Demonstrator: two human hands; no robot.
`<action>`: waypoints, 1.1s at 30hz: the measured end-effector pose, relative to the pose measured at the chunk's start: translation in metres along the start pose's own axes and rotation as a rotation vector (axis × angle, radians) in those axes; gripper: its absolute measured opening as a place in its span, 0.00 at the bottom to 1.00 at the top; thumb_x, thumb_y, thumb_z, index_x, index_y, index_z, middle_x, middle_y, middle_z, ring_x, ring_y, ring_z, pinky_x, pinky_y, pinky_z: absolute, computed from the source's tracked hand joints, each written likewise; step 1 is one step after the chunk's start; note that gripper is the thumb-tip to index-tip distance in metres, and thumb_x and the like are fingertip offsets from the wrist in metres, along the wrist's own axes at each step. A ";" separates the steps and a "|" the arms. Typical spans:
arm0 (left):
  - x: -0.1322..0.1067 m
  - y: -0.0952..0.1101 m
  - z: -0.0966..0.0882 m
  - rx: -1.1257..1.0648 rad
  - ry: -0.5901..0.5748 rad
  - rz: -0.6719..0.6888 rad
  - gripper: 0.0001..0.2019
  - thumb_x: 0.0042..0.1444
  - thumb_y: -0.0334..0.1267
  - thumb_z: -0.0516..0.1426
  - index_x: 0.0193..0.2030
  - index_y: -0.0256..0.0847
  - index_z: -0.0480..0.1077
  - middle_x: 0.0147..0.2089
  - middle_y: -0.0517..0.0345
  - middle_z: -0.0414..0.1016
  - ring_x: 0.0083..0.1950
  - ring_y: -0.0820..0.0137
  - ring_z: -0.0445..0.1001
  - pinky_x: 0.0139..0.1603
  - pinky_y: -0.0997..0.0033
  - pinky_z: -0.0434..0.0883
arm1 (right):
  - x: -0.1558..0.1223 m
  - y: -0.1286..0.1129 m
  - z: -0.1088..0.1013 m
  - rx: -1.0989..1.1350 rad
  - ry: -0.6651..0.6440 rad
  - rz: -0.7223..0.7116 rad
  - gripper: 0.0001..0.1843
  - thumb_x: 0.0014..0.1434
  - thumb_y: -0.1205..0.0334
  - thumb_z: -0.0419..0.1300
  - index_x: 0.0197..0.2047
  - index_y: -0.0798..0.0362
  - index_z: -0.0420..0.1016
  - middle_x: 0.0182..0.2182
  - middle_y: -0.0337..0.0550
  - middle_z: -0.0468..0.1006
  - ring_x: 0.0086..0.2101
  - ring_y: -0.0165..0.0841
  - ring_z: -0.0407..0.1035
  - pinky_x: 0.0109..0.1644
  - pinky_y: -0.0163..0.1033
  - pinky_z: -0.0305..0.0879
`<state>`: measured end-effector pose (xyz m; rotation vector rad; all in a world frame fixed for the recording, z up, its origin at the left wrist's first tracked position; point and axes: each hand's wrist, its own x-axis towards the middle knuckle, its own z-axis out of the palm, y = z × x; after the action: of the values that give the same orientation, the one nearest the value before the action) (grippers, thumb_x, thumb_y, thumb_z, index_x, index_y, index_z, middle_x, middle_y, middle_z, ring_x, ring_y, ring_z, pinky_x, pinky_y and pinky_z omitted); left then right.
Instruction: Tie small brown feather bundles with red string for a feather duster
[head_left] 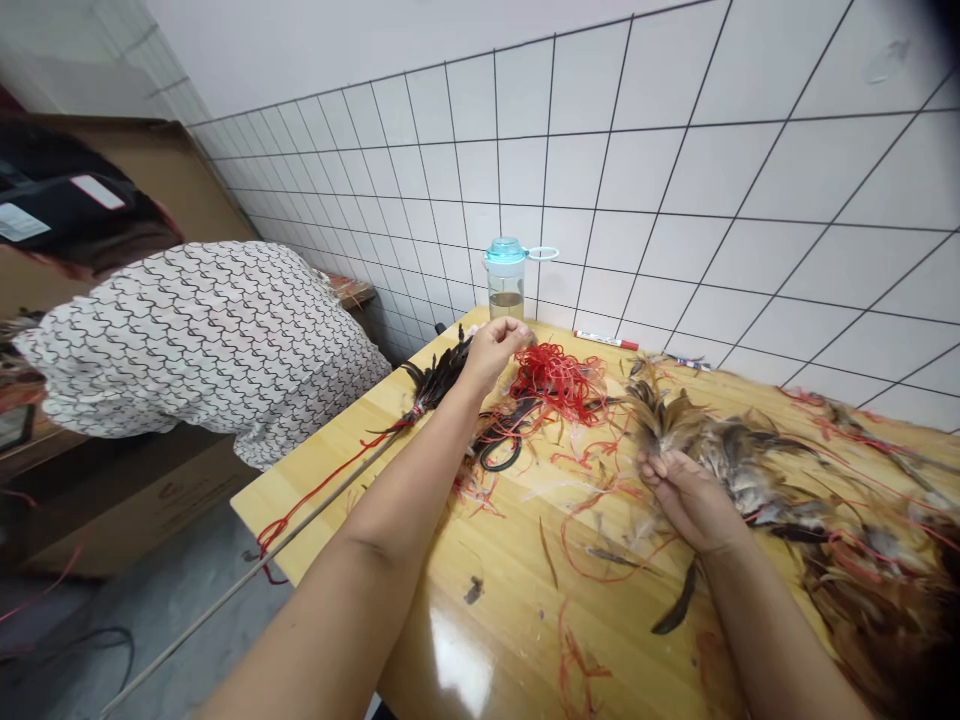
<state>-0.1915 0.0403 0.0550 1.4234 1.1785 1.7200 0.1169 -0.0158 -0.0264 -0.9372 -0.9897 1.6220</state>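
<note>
My left hand (496, 352) reaches across the table in a pinch, beside a tangled heap of red string (561, 382). Whatever lies between its fingertips is too small to make out. Lower and to the right, my right hand (688, 492) has its thumb and fingers closed on brown feathers (656, 415) at the edge of a large feather pile (750, 465). Left of my left forearm lies a thin stick (300, 535) with a tuft of dark feathers (441, 372) at its end. Red string runs along the stick, which juts past the table's edge.
A bottle with a blue lid (506, 280) stands against the tiled wall (577, 170), near a red-and-white marker (606, 341). Scissors' black handle loop (501, 453) shows among string scraps on the wooden table (517, 610). On the left, a person in a patterned shirt (217, 340) bends over.
</note>
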 end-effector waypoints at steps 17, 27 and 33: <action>-0.019 0.085 0.001 0.291 -0.529 0.102 0.15 0.57 0.47 0.55 0.43 0.37 0.74 0.40 0.52 0.77 0.41 0.72 0.73 0.43 0.71 0.68 | 0.002 0.002 -0.003 0.017 -0.006 0.008 0.18 0.37 0.51 0.74 0.19 0.51 0.71 0.24 0.40 0.69 0.29 0.29 0.62 0.34 0.34 0.64; 0.008 -0.014 -0.050 1.277 -0.199 -0.113 0.12 0.53 0.31 0.54 0.39 0.44 0.77 0.41 0.51 0.77 0.41 0.64 0.72 0.42 0.67 0.65 | 0.000 0.001 -0.001 0.026 0.007 0.028 0.20 0.35 0.49 0.75 0.18 0.51 0.70 0.20 0.37 0.65 0.28 0.27 0.61 0.37 0.34 0.64; 0.000 -0.049 -0.060 1.347 -0.289 -0.028 0.13 0.55 0.36 0.55 0.45 0.47 0.77 0.46 0.49 0.72 0.47 0.61 0.69 0.48 0.66 0.64 | 0.001 0.000 -0.001 0.038 0.025 0.042 0.21 0.32 0.50 0.76 0.18 0.52 0.70 0.20 0.36 0.64 0.29 0.27 0.62 0.38 0.33 0.64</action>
<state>-0.2535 0.0458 0.0085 2.1940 2.2868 0.4788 0.1173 -0.0150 -0.0268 -0.9565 -0.9248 1.6540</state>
